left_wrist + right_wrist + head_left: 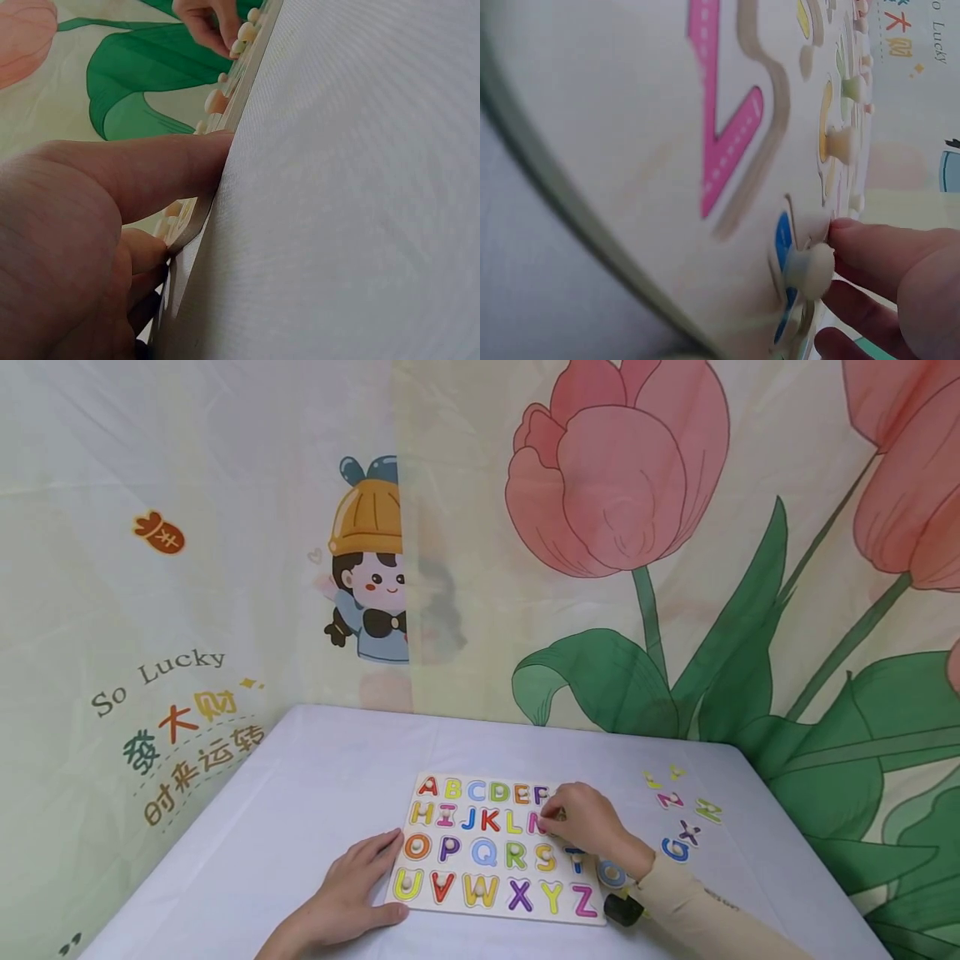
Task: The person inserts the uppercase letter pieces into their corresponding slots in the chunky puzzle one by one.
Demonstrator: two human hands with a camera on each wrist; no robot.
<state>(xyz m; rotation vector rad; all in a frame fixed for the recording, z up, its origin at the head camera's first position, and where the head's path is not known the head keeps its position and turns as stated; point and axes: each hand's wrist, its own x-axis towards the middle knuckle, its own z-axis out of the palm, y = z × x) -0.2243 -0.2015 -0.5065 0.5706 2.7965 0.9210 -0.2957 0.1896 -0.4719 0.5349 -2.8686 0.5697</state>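
A white alphabet puzzle board (498, 867) with coloured letters lies on the table. My left hand (352, 889) rests against its left edge, the thumb at the near corner; in the left wrist view the thumb (172, 161) lies along the board's rim. My right hand (588, 818) is over the board's right side, its bent fingertips pinching at a letter piece beside the pink M (535, 823); the fingers mostly hide that piece. In the right wrist view these fingers (870, 255) are behind a blue letter piece (784, 240) with a pale round knob.
Right of the board lie loose letters, among them a blue G (675, 849), a purple X (688, 833), a yellow N (708, 811) and a pink Z (669, 800). A black object (623, 909) and a blue ring-shaped piece (612, 873) sit by the right forearm.
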